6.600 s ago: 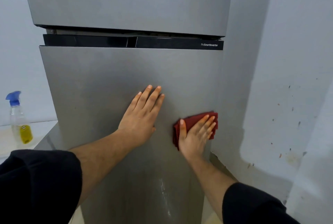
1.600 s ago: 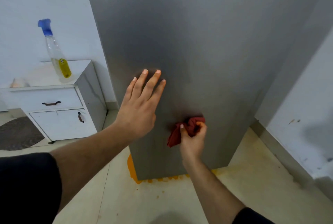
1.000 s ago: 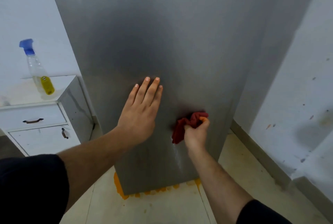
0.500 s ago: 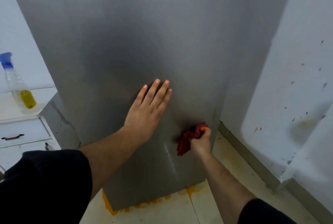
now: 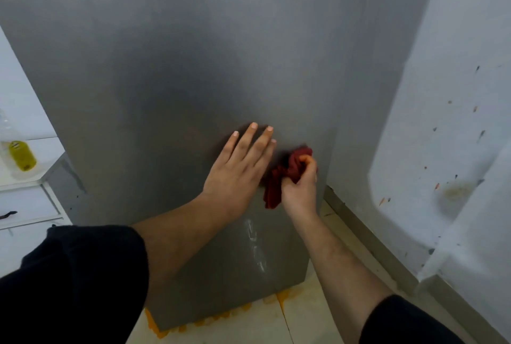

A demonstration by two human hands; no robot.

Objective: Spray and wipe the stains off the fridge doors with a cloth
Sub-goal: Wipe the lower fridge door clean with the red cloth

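Left hand [image 5: 239, 169] unchanged: flat on the lower fridge door [image 5: 166, 67], fingers straight, slightly spread. Right hand [image 5: 300, 188], fingers clamped on the bunched red cloth [image 5: 276, 180], sits higher on the door than 0.5 s ago; cloth now just beside the left hand. White streak [image 5: 255, 244] below. Spray bottle [image 5: 20, 154] on counter [image 5: 47, 150], far left.

The left hand [image 5: 237, 175] was laid flat on the lower half of the fridge door [image 5: 179, 67]. The right hand [image 5: 300, 190] was placed just beside it on the right, and the cloth [image 5: 276, 180] was held bunched against the door between the two hands. A streak [image 5: 255, 244] was seen on the door below the hands. A bench [image 5: 30, 202] was set just left of the fridge, with the spray bottle [image 5: 19, 154] stood on top. A wall [image 5: 442, 136] was found on the right.
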